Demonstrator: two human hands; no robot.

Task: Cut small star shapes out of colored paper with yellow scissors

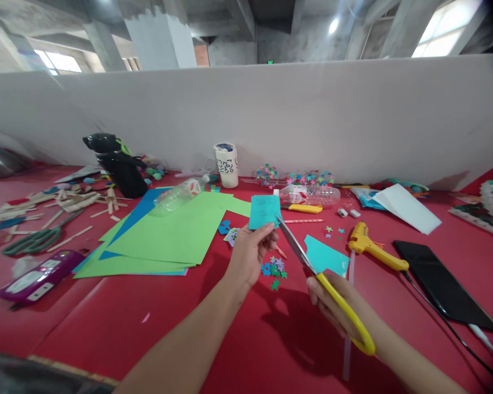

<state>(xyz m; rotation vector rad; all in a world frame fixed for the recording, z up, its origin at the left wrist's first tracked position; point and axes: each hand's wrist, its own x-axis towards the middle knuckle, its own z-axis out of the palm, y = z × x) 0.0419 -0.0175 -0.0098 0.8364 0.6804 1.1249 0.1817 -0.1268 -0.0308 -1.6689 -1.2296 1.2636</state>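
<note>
Between its thumb and fingers, my left hand (252, 249) pinches a small turquoise sheet of paper (264, 210) by its lower edge. Faint drawn marks show on the paper. My right hand (332, 298) is closed around the yellow handles of a pair of scissors (302, 254). The scissor tips reach the right edge of the paper; whether they have cut into it I cannot tell. Below the hands lies a small pile of star-shaped cutouts (275, 267). A larger turquoise paper piece (325, 256) rests on the table just beyond my right hand.
Green sheets (168, 235) lie at left, with a black flask (121, 169) and wooden sticks (78, 201) beyond. A white tumbler (226, 167), a plastic bottle (312, 195) and a yellow cutter (306, 209) sit at the back. A yellow glue gun (376, 249) and black phone (441, 282) lie right.
</note>
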